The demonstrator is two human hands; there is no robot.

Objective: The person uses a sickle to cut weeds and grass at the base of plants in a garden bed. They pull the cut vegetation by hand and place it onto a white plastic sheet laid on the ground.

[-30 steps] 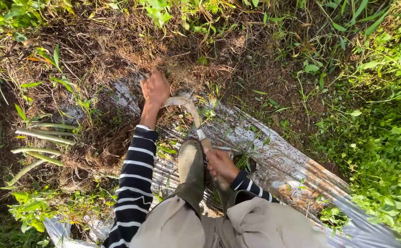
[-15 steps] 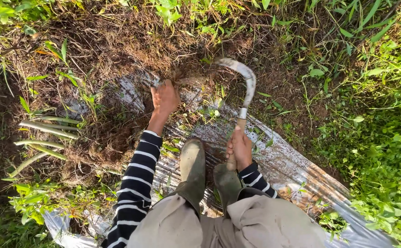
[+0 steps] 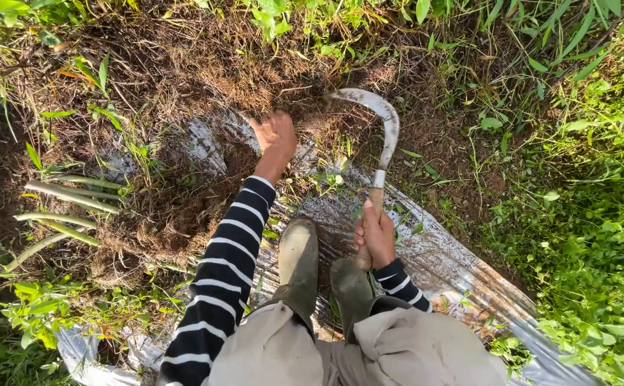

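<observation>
Right hand (image 3: 375, 234) is wrapping tight around the wooden handle of a sickle (image 3: 381, 136), holding it upright so the curved blade is arching up and over to the left — the tip is ending just right of the other hand. Left hand (image 3: 276, 136) is reaching forward at the end of a striped sleeve (image 3: 220, 268), fingers curling down into a clump of dry grass and roots (image 3: 312, 125) at the edge of the silver plastic mulch sheet (image 3: 448, 261). It looks like it's grabbing a tuft, though the fingertips are burying into the mess, so I can't tell exactly how much it's holding.

Two muddy green rubber boots (image 3: 299, 254) are standing on the sheet, just below both hands. A few pale cut stalks (image 3: 62, 207) are lying off to the left on the bare dirt — well apart from the sickle. Green weeds (image 3: 591, 214) are crowding the right side.
</observation>
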